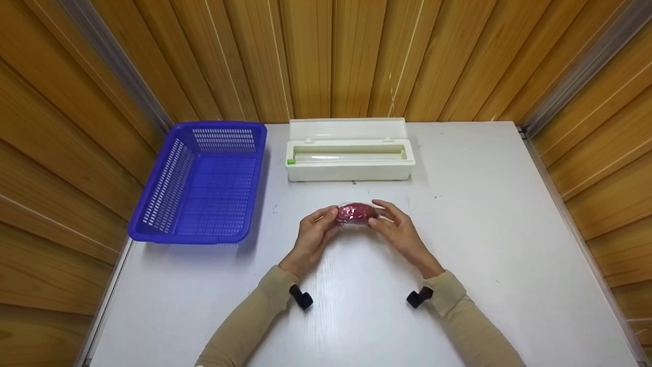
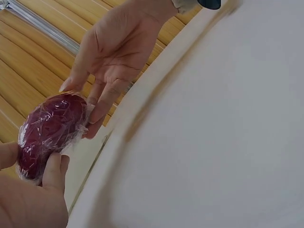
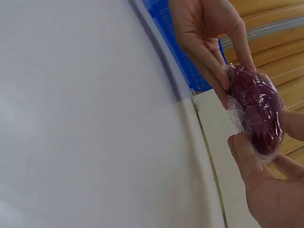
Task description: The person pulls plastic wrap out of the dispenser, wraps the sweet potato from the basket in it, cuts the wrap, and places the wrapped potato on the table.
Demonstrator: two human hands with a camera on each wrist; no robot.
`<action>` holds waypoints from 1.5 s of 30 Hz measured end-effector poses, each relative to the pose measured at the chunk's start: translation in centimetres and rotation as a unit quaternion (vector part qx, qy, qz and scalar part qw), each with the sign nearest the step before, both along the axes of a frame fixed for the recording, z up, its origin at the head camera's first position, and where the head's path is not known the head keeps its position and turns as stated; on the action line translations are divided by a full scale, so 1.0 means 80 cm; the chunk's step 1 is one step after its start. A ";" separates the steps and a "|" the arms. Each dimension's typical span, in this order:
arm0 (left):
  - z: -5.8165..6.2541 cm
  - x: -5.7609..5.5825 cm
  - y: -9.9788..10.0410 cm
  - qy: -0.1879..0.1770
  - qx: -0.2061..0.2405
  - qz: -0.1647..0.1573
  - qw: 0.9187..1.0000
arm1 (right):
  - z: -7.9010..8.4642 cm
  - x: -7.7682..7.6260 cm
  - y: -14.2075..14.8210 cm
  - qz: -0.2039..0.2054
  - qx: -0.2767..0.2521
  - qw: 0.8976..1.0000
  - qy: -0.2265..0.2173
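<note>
A dark purple-red, oblong item point(image 1: 356, 213) is wrapped in clear, shiny film with loose crinkled edges; its exact kind is hard to tell. Both hands hold it over the white table, one at each end. At the left end, my left hand point(image 1: 311, 235) pinches it between thumb and fingers. My right hand point(image 1: 402, 233) grips the right end, thumb on the near side and fingers on the far side. In the left wrist view the film point(image 2: 84, 124) bunches beside the right hand's fingers.
Beyond the hands stands a white cling film dispenser point(image 1: 351, 172), its lid raised, with a film roll point(image 1: 341, 157) inside. A blue perforated basket point(image 1: 198, 238) sits at the left of the white table point(image 1: 509, 285). Wooden-slat walls point(image 1: 356, 61) enclose the back and sides.
</note>
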State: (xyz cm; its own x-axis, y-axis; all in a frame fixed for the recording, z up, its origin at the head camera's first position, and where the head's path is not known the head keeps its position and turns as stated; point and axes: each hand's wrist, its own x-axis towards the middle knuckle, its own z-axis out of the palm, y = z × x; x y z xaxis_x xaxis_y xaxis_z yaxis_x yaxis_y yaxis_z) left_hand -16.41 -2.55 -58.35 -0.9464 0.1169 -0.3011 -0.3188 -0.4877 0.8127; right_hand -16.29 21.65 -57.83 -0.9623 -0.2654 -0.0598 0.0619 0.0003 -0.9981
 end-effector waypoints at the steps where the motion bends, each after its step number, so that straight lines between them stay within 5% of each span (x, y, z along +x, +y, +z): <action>1: 0.000 0.000 -0.001 0.001 -0.008 -0.006 1.000 | 0.000 -0.001 -0.002 -0.008 0.014 1.000 0.007; 5: -0.002 -0.002 -0.006 0.023 -0.072 -0.040 0.996 | -0.001 -0.002 -0.006 -0.024 0.035 0.999 0.020; 8: -0.002 -0.002 -0.010 0.058 -0.159 -0.060 0.984 | -0.001 -0.005 -0.006 -0.027 0.049 0.998 0.027; 15: -0.004 -0.006 -0.015 0.182 -0.353 -0.075 0.915 | -0.007 -0.012 0.000 -0.019 0.113 0.993 0.039; 19: -0.002 -0.009 -0.017 0.200 -0.390 -0.082 0.895 | -0.009 -0.015 0.002 -0.013 0.153 0.987 0.045; 30: -0.001 -0.016 -0.019 0.176 -0.398 -0.094 0.895 | -0.007 -0.017 0.001 0.001 0.181 0.982 0.054; 45: 0.003 -0.030 -0.020 0.183 -0.415 -0.097 0.886 | -0.004 -0.028 -0.003 -0.007 0.194 0.979 0.065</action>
State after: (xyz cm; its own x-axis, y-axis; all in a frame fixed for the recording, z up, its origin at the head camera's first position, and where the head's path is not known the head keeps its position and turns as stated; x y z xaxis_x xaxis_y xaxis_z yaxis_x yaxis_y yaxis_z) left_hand -18.83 -4.18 -58.13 -0.9847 0.1706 -0.0365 0.0280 0.3611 0.9321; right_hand -18.54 21.40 -58.15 -0.9717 -0.2343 -0.0311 -0.0622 0.3803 -0.9228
